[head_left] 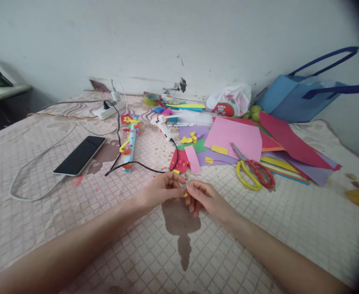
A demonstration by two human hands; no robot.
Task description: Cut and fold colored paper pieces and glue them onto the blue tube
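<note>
Tablecloth (130, 253), pale and grid-patterned, spans the surface. Blue box-shaped fabric bag (302, 98) stands at its far right corner. Pink rectangular paper sheet (234, 134) lies toward the far edge, overlapped by yellow-and-red-handled metal scissors (246, 161). Well in from that edge, left hand (161, 188) pinches small, mostly hidden yellow scrap (185, 195); right hand (206, 196) has fingertips bunched alongside, grip undeterminable.

My left hand (163, 188) and right hand (204, 197) are mid-frame, phone (80, 156) at left, scissors (247, 161) at right, bag (302, 98) upper right.
</note>
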